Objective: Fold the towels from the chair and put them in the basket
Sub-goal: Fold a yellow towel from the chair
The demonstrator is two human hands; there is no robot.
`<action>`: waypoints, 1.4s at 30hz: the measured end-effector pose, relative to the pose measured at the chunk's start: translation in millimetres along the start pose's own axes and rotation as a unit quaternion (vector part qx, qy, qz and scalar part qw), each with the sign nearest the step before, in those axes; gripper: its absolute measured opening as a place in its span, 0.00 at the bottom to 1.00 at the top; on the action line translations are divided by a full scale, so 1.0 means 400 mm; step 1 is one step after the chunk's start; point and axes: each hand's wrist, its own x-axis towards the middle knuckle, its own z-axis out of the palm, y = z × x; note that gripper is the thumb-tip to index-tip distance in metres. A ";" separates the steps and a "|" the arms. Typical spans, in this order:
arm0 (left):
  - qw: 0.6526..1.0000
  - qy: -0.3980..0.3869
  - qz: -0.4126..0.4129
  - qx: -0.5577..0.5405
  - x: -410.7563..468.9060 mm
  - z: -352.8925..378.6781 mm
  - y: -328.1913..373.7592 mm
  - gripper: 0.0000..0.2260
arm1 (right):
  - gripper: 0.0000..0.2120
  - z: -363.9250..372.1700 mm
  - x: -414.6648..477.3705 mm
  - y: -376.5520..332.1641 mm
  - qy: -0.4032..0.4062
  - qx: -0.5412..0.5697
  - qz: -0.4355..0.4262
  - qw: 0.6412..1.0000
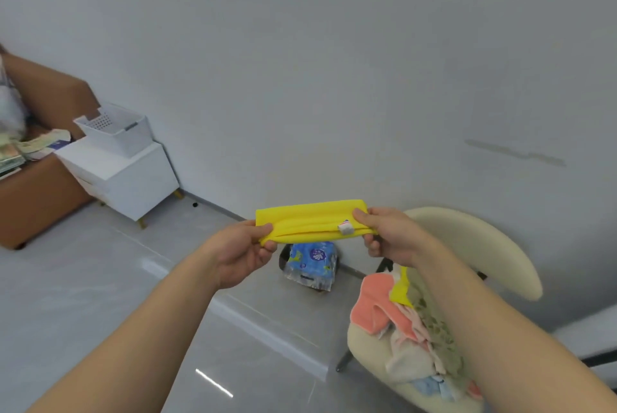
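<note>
Left hand (241, 252) and right hand (389, 234) are each pinching an end of the folded yellow towel (309, 220), holding it taut in the air. Remaining towels (404, 329) are lying on the cream chair (484, 242); white basket (115, 129) is sitting on the white cabinet (133, 179).

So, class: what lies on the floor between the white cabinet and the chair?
A blue printed plastic pack lies there, shown in the head view.

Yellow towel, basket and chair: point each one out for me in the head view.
yellow towel (310, 220), head view, middle of the folded strip.
basket (117, 140), head view, its white front wall.
chair (474, 239), head view, upper part of the cream backrest.
</note>
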 end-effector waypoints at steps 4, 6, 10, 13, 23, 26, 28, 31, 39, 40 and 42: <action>1.000 0.012 -0.004 -0.020 0.023 -0.139 0.055 0.07 | 0.10 0.128 0.089 -0.039 -0.015 -0.024 0.013 1.000; 1.000 0.018 -0.005 -0.025 0.049 -0.204 0.085 0.09 | 0.09 0.184 0.152 -0.055 -0.023 -0.031 0.021 0.999; 0.999 0.034 -0.016 -0.023 0.113 -0.352 0.172 0.10 | 0.08 0.306 0.312 -0.080 -0.048 -0.048 0.037 0.997; 0.998 0.058 -0.025 -0.025 0.167 -0.474 0.261 0.10 | 0.08 0.415 0.454 -0.102 -0.074 -0.041 0.054 0.995; 0.984 0.168 -0.018 -0.056 0.204 -0.904 0.593 0.10 | 0.08 0.898 0.834 -0.307 -0.204 -0.101 0.096 0.969; 0.979 0.196 -0.002 -0.061 0.204 -1.047 0.680 0.09 | 0.07 1.056 0.923 -0.398 -0.247 -0.141 0.096 0.954; 0.977 0.204 0.007 -0.063 0.215 -1.142 0.739 0.08 | 0.06 1.156 0.985 -0.452 -0.264 -0.163 0.094 0.946; 0.977 0.210 0.011 -0.033 0.251 -1.291 0.844 0.03 | 0.07 1.309 1.086 -0.529 -0.269 -0.185 0.077 0.942; 0.983 0.169 -0.008 0.066 0.402 -1.643 1.221 0.05 | 0.07 1.637 1.301 -0.713 -0.195 -0.185 0.042 0.962; 0.983 0.165 -0.015 0.078 0.431 -1.681 1.267 0.05 | 0.08 1.667 1.330 -0.729 -0.184 -0.187 0.038 0.964; 0.981 0.161 -0.033 0.102 0.497 -1.751 1.355 0.05 | 0.08 1.719 1.394 -0.759 -0.165 -0.187 0.033 0.968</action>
